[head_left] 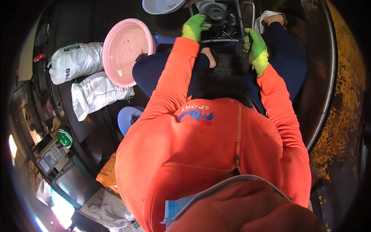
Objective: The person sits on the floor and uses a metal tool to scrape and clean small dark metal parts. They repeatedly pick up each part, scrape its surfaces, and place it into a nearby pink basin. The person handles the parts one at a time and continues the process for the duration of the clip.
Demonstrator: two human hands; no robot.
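My left hand [194, 27], in a green and yellow glove, is closed at the near left edge of a dark round part with a grey flange [213, 11]. That part is over a black crate [222, 40] holding several dark pieces, whose shapes blur together. My right hand [257, 49], gloved the same way, is at the crate's right side with its fingers curled. A thin metal rod [253, 15], bent at its far end, runs down to those fingers; the grip itself is partly hidden.
Left of my legs stands a pink basin [127, 50], beside white printed sacks [77, 62]. A pale blue basin [162, 4] is at the far edge, and a blue bowl [125, 118] is nearer. A curved dark metal rim [331, 77] borders the right.
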